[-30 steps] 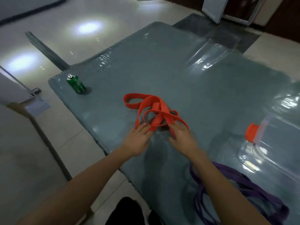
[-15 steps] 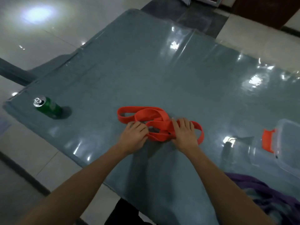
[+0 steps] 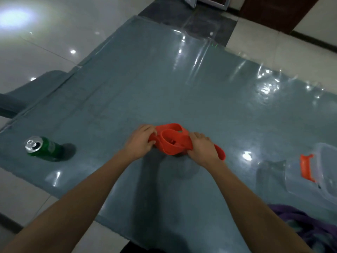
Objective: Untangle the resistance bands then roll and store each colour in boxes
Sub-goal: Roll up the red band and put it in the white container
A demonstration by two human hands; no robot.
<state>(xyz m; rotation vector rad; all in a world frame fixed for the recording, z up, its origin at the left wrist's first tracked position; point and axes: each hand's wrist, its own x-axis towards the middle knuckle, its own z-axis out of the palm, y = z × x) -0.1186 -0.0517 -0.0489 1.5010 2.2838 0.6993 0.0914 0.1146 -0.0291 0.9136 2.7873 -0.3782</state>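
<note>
An orange resistance band [image 3: 173, 141] lies bunched in loose coils on the grey table [image 3: 164, 84], with one end sticking out to the right. My left hand [image 3: 140, 141] grips its left side with curled fingers. My right hand [image 3: 202, 148] holds its right side, thumb tucked under the coil. A clear plastic box [image 3: 317, 170] with an orange latch stands at the right edge. Purple bands [image 3: 313, 229] lie heaped at the lower right.
A green drink can [image 3: 45, 148] stands near the table's left edge. The table is covered by glossy clear film. Pale tiled floor surrounds it, and the near table edge runs just under my forearms.
The orange band, spread out in long loops a second ago, is now gathered into a tighter bundle between both hands. The view has shifted, so the can and box sit lower.
</note>
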